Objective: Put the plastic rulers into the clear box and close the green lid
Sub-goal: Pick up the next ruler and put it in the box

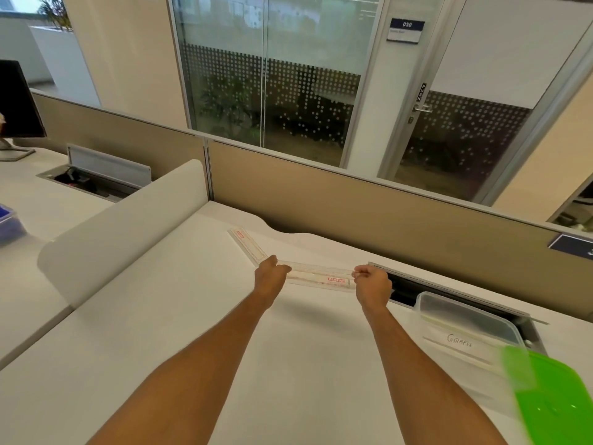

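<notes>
Over at upper centre-left, one clear plastic ruler with red print (248,247) lies flat on the white desk (160,316). Just right of it the left hand (270,275) pinches one end of a second see-through ruler with a red label (321,277), and the right hand (372,285) is closed on the other end. At right sits the clear plastic box (462,335), open, with its bright green lid (558,399) propped against it in the lower right corner.

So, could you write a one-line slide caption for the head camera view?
Both hands, left hand and right hand, hold a clear ruler above the desk; open clear box and green lid wait nearby.
</notes>
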